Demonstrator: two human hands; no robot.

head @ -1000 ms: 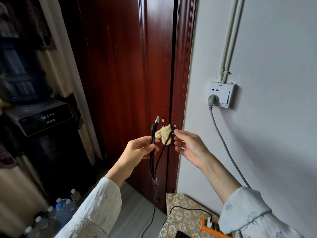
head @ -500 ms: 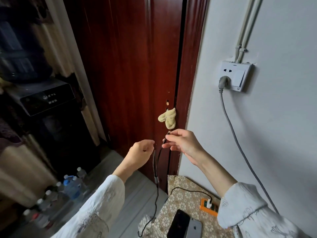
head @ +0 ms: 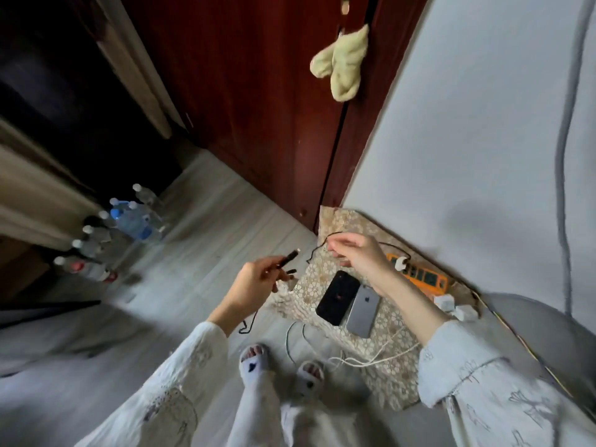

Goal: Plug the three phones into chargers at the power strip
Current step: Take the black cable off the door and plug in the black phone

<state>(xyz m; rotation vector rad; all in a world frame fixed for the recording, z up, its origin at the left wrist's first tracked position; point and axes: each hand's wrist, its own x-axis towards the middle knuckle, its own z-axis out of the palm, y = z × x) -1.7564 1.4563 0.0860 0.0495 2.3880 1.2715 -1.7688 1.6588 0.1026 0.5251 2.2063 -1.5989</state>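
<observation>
My left hand [head: 254,282] grips the black charging cable's connector ends [head: 288,258], which stick out up and to the right. My right hand [head: 358,256] pinches the thin black cable [head: 317,250] above the floral cloth [head: 387,375]. That cable runs to a white charger [head: 401,262] plugged into the orange power strip [head: 425,277] by the wall. A black phone [head: 337,298] and a grey phone [head: 363,311] lie side by side on the cloth. Two white charger blocks [head: 454,306] sit past the strip. White cables [head: 364,358] trail across the cloth.
Red wooden door [head: 258,91] ahead with a yellow-green cloth [head: 343,64] hanging on it. Grey wall and grey cord [head: 562,188] at right. Several water bottles [head: 129,217] stand on the floor at left. My slippered feet [head: 280,362] are on the grey floor.
The view has tilted down to the floor. Both hands have lowered with the black cable toward the cloth, and the phones and power strip have come fully into view.
</observation>
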